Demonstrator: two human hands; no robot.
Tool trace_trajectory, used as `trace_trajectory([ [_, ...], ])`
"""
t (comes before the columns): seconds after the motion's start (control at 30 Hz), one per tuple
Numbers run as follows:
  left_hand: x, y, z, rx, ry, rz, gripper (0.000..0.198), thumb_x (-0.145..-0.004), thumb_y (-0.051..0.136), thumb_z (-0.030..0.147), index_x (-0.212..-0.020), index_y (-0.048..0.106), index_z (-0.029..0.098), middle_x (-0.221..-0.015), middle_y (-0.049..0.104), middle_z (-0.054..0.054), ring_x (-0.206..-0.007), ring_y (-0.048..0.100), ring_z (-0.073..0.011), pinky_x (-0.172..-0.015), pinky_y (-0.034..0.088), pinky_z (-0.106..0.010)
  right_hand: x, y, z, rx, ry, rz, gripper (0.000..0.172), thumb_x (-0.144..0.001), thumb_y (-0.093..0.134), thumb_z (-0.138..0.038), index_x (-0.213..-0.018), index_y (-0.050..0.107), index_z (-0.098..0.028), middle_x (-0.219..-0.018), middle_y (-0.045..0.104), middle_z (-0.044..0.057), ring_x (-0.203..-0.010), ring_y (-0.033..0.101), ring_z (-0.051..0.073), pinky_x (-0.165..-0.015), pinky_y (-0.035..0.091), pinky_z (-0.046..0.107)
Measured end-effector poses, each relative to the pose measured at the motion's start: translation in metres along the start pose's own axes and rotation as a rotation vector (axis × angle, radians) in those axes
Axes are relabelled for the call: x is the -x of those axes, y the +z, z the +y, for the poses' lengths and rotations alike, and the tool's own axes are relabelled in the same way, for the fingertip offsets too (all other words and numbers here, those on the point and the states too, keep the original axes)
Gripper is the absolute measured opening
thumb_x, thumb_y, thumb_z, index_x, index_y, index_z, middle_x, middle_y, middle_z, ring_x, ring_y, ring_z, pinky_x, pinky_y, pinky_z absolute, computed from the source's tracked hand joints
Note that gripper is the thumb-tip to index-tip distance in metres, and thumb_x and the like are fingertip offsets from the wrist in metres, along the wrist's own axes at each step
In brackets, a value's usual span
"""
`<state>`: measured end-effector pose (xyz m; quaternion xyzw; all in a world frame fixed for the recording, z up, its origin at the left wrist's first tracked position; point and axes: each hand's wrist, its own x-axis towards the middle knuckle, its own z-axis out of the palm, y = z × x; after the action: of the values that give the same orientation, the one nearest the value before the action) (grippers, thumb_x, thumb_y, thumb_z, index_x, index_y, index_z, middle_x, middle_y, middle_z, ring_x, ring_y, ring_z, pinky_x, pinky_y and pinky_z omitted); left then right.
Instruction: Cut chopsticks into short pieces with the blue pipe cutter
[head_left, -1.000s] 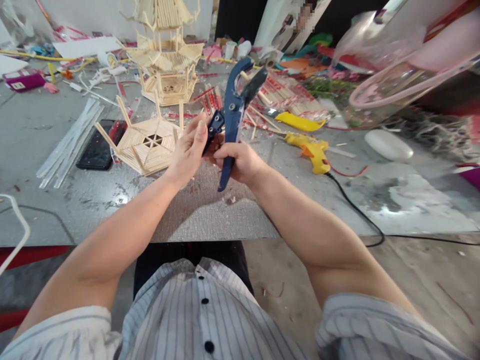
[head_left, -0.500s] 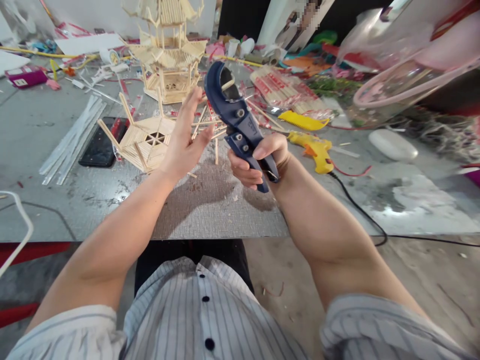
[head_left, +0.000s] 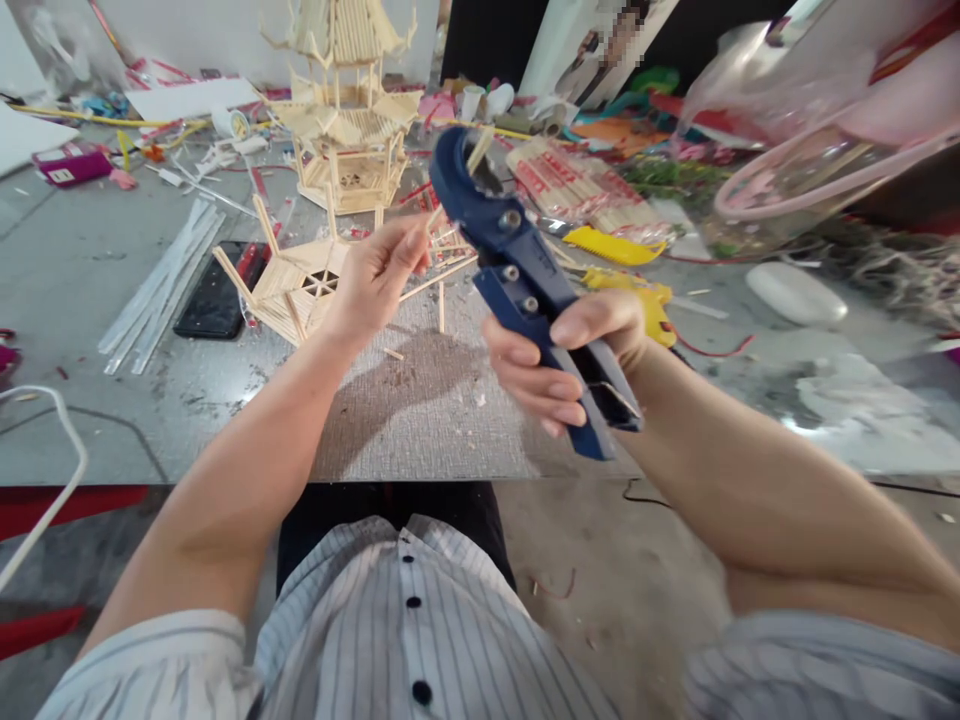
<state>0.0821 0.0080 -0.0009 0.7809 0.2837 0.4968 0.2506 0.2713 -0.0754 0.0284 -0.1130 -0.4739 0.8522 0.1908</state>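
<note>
My right hand point(head_left: 562, 360) is wrapped round the handles of a dark blue pipe cutter point(head_left: 517, 225), held up above the table with its curved jaw pointing away to the left. My left hand point(head_left: 386, 275) is closed in a pinch on a thin wooden stick point(head_left: 435, 217). A pale piece of stick point(head_left: 480, 150) shows in the cutter's jaw; whether it is the same stick is hidden by the jaw. Just left of my left hand lies a hexagonal stick base point(head_left: 289, 280) with upright posts. Behind it stands a tiered pagoda model point(head_left: 349, 110) of wooden sticks.
Loose sticks point(head_left: 441, 305) lie under the cutter. A yellow glue gun point(head_left: 656, 305) is partly behind my right hand. Also around: a yellow saw-edged tool point(head_left: 615, 245), packs of sticks point(head_left: 562, 180), a phone point(head_left: 214, 300), clear glue sticks point(head_left: 161, 285) and a white mouse-shaped object point(head_left: 795, 295).
My left hand has gone from spread fingers to a pinch on a wooden stick. My right hand has brought the cutter nearer to me and to the right.
</note>
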Motion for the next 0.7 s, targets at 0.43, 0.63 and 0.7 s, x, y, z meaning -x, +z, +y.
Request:
trace_trajectory([
  [0.43,0.012,0.022,0.001,-0.073,-0.311,-0.215,0.039,-0.089,0.043,0.040,-0.056,0.043,0.019,-0.048,0.037,0.004,-0.048,0.037,-0.0086,-0.050,0.030,-0.023,0.032,-0.005,0.020,-0.191,0.160,0.426,0.024,-0.085,0.048,-0.036,-0.072,0.045,-0.016,-0.049,0.044,-0.005,-0.037,0.041,0.005,-0.038,0.041,0.017],
  [0.63,0.008,0.023,-0.001,-0.255,-0.476,-0.238,0.030,-0.088,0.042,0.029,-0.062,0.052,0.017,-0.051,0.043,0.002,-0.052,0.041,-0.0106,-0.055,0.030,-0.025,0.008,-0.026,0.016,0.033,0.287,0.766,0.021,-0.080,0.051,-0.034,-0.069,0.041,-0.019,-0.041,0.040,-0.005,-0.031,0.037,0.007,-0.032,0.031,0.019],
  [0.7,0.006,0.021,-0.002,-0.279,-0.523,-0.231,0.029,-0.087,0.042,0.028,-0.064,0.054,0.017,-0.052,0.044,0.002,-0.053,0.042,-0.0110,-0.056,0.031,-0.025,0.000,-0.033,0.016,0.095,0.288,0.827,0.019,-0.079,0.051,-0.032,-0.069,0.041,-0.019,-0.041,0.041,-0.004,-0.031,0.038,0.008,-0.032,0.029,0.019],
])
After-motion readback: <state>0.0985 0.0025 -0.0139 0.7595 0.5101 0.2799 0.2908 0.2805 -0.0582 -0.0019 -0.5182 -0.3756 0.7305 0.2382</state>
